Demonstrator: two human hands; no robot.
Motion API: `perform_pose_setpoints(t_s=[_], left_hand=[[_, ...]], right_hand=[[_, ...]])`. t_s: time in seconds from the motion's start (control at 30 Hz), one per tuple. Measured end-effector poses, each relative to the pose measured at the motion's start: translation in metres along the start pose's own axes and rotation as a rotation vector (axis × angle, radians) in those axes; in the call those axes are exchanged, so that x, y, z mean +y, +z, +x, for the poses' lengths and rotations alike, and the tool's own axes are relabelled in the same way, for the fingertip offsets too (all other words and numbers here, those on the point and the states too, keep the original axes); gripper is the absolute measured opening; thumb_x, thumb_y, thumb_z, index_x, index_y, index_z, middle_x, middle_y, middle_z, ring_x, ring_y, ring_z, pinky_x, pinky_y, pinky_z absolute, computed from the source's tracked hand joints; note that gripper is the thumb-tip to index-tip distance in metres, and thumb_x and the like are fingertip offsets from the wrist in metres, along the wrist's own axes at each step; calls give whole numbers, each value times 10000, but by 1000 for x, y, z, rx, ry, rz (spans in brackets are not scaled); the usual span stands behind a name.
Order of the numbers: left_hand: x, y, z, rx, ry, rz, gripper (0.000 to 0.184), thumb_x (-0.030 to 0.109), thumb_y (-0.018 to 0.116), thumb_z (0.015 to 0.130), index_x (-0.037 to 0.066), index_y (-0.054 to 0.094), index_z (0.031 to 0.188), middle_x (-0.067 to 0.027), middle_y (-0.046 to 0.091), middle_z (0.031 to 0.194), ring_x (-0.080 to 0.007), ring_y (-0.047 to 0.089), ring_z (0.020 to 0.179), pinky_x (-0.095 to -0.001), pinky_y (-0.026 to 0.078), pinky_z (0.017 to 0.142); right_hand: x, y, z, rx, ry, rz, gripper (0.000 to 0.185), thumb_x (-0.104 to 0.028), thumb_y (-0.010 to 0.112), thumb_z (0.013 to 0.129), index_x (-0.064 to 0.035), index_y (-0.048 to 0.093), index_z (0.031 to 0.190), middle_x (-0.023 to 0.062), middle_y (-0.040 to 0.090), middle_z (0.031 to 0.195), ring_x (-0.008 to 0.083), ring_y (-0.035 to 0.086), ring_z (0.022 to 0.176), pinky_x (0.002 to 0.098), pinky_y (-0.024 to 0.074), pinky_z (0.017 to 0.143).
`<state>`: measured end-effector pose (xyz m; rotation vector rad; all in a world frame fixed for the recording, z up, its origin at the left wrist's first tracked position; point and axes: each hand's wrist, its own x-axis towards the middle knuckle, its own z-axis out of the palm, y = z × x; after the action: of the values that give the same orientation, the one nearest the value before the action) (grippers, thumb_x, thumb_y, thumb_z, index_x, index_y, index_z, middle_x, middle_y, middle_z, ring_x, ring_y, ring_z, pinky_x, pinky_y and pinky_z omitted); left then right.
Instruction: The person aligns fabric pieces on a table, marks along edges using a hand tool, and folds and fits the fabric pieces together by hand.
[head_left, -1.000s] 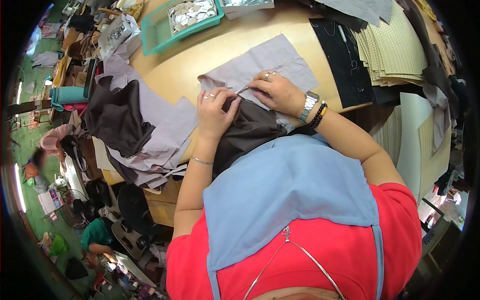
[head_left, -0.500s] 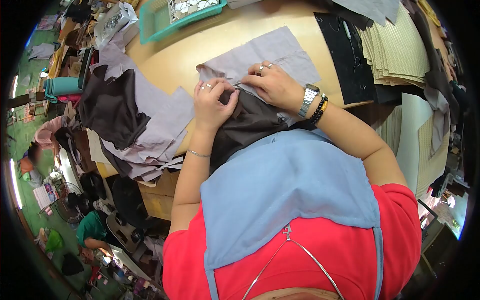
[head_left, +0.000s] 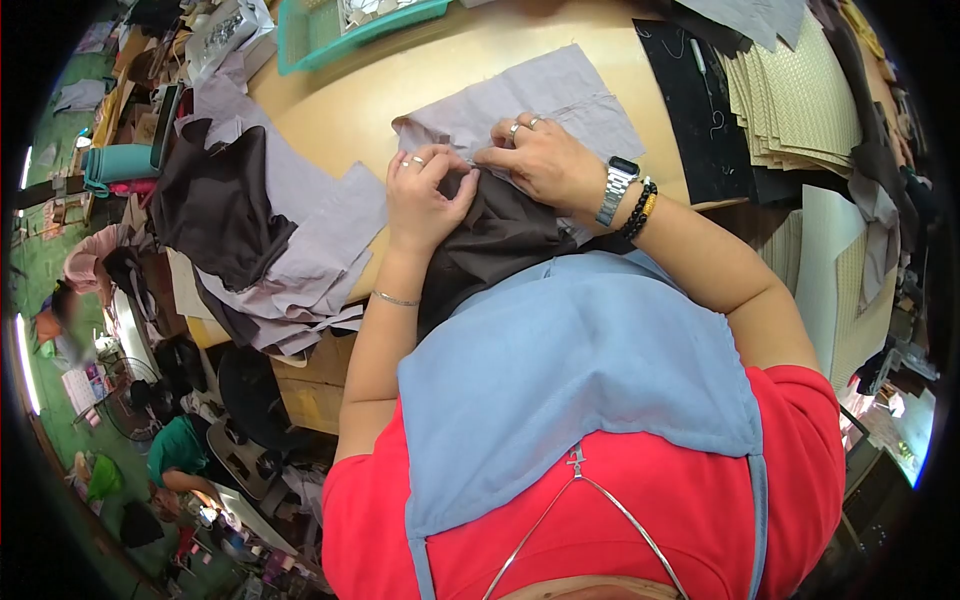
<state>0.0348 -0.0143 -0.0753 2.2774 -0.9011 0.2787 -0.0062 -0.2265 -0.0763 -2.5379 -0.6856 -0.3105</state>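
Note:
A piece of fabric, dark brown (head_left: 500, 225) on one side and pale lilac-grey (head_left: 540, 90) on the other part, lies over the table's front edge toward my apron. My left hand (head_left: 428, 195) pinches its near edge, thumb and forefinger curled together. Close beside it, my right hand (head_left: 545, 165) is closed on the same fabric, fingertips almost meeting the left ones. Whether a small item sits between the fingertips is hidden. The lilac-grey part spreads flat on the table beyond my hands.
A teal basket (head_left: 300, 40) holding pale pieces stands at the back of the table. More dark brown cloth (head_left: 225, 210) and lilac-grey cloth (head_left: 320, 230) are piled at left. A black sheet (head_left: 675, 90) with a white-handled tool (head_left: 698, 58) and stacked cream quilted sheets (head_left: 790, 100) lie at right.
Both hands stay at the same spot on the fabric, with the left fingers shifting slightly closer to the right ones. The view has tilted a little.

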Motion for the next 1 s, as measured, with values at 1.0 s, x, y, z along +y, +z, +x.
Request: perform_pose_setpoints(t_s=[1.0], left_hand=[[12,-2,-2,-22,73,300,178,292,720,845,172,735,976,1,665,974,-209,631,916,-441,434,941]], right_hand=[[30,-49,-80,47,356,-428,521,-335,563,935,-95,486,1391,107,509,1378,272,458,1304,514,373,1021]])
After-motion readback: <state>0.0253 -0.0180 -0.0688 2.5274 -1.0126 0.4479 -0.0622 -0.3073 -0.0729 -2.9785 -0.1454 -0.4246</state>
